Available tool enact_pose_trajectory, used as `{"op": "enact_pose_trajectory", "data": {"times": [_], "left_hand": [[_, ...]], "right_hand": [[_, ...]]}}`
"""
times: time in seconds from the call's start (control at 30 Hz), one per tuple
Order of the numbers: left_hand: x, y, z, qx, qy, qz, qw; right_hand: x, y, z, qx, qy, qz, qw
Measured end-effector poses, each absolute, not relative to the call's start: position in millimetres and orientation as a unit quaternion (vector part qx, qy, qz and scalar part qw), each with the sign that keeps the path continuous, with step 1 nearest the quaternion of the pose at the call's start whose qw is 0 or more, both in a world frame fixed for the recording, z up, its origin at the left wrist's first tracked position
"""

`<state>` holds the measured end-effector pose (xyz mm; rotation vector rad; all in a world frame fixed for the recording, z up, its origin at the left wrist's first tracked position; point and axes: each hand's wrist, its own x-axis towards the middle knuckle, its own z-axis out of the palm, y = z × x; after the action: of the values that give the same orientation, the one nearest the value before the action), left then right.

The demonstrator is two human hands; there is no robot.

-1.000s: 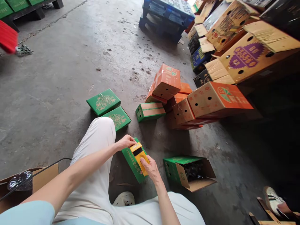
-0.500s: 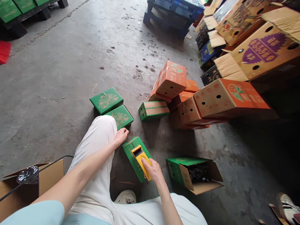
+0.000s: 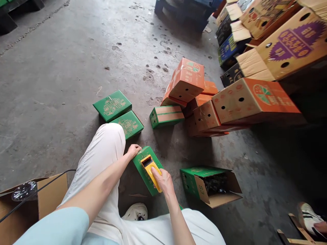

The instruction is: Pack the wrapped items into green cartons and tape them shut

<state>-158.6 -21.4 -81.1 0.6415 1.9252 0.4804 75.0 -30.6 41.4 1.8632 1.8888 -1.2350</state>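
Observation:
My right hand (image 3: 163, 180) is wrapped round a yellow hand tool (image 3: 154, 175) with a dark rectangular opening at its far end. The tool is over the top of a green printed carton (image 3: 144, 163) between my knees; I cannot tell whether they touch. At that carton's upper left corner is my left hand (image 3: 134, 150), its fingers curled closed against the edge. Just beyond my left knee, two closed green cartons (image 3: 112, 105) lie side by side. To the right, another green carton (image 3: 194, 177) lies on its side, its flaps apart and dark, shiny contents inside.
A green-and-brown carton (image 3: 167, 116) stands by stacked orange cartons (image 3: 255, 98). Larger boxes (image 3: 288, 51) are piled behind them. At lower left is an opened brown box (image 3: 52, 194) with a black cable (image 3: 46, 185) across it. A person's shoe (image 3: 309, 217) shows at lower right.
My left hand has come onto the corner of the green carton from just beside it. The yellow tool stays in my right hand over the carton. The view has shifted slightly.

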Motion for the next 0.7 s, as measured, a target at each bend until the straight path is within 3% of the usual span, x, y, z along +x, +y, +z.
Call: {"op": "enact_pose_trajectory", "data": {"times": [0.23,0.53,0.7], "left_hand": [[-158.8,-25.7,-73.0,0.296,0.802,0.182,0.487],[-151.1,-32.9,-58.0,0.378,0.692,0.202,0.581],[-158.7,-29.9,-53.3,0.375,0.680,0.211,0.594]], "right_hand": [[75.1,-32.8,42.9,0.639,0.644,-0.409,0.097],[83.9,-31.3,61.8,0.623,0.597,-0.502,0.065],[134.2,-53.2,78.2,0.641,0.519,-0.559,0.092]]}}
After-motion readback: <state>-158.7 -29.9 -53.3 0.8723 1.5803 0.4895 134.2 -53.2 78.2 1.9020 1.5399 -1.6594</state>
